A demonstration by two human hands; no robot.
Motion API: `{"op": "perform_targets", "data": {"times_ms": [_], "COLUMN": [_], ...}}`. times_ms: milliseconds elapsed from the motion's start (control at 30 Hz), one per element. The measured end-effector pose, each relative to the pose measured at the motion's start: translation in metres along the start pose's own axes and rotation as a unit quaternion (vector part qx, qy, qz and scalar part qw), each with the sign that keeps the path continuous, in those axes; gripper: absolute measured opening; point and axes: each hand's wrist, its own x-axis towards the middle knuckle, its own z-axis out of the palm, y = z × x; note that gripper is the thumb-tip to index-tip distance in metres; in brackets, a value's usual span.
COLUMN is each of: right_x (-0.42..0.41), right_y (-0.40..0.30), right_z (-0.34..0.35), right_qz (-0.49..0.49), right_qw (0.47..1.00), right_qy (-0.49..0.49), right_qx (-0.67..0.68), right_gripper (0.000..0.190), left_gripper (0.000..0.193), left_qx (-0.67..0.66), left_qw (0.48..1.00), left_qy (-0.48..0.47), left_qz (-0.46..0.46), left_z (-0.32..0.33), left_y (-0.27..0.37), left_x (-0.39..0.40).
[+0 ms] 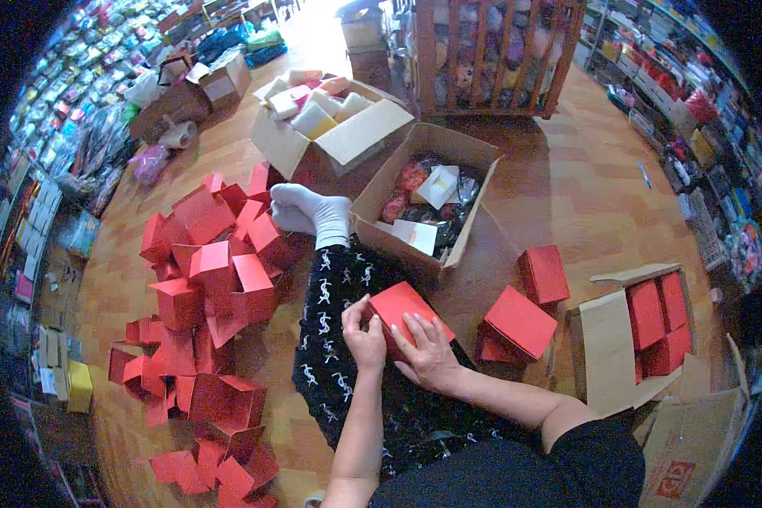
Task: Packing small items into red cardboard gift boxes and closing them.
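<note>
A closed red cardboard box [401,306] rests on my lap between both hands. My left hand [363,333] holds its left side, thumb near the front edge and fingers around the far corner. My right hand [427,355] lies flat with spread fingers over its top and near right edge. To the right, a closed red box [521,322] sits on top of another red piece, and one more red box [544,274] stands just behind it. A large pile of open red boxes [209,273] covers the floor at the left.
An open carton [381,251] with plastic-wrapped items stands ahead, beside a carton of wrapped packets [365,136]. At the right, a carton [609,349] holds several red boxes. A wooden slatted crate [425,63] stands behind. Stocked shelves [705,146] line the right side.
</note>
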Motion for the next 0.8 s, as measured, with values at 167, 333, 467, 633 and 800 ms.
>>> {"op": "perform_targets", "data": {"times_ms": [167,333,467,633,800], "right_x": [0.006,0.012,0.012,0.006,0.003], "right_y": [-0.003,-0.013,-0.014,-0.009,-0.004], "right_z": [0.005,0.011,0.011,0.006,0.005], "right_qz": [0.009,0.003,0.001,0.005,0.017], "right_qw": [1.0,0.999,0.997,0.999,0.999], "right_qy": [-0.004,-0.026,-0.05,-0.025,-0.024], "right_qx": [-0.009,-0.048,-0.062,-0.03,-0.014], "right_gripper": [0.079,0.078,0.076,0.077,0.077], "left_gripper": [0.029,0.028,0.037,0.048,0.056], "left_qx": [0.031,-0.026,-0.175,-0.188,-0.182], "left_qw": [0.999,0.999,0.98,0.976,0.968], "left_qy": [-0.014,0.003,-0.033,-0.089,-0.142], "left_qz": [-0.007,-0.021,-0.089,-0.071,-0.097], "left_z": [0.009,0.006,-0.003,-0.007,-0.008], "left_y": [-0.014,-0.034,-0.037,-0.026,-0.017], "left_x": [0.01,0.011,0.008,0.003,0.001]}}
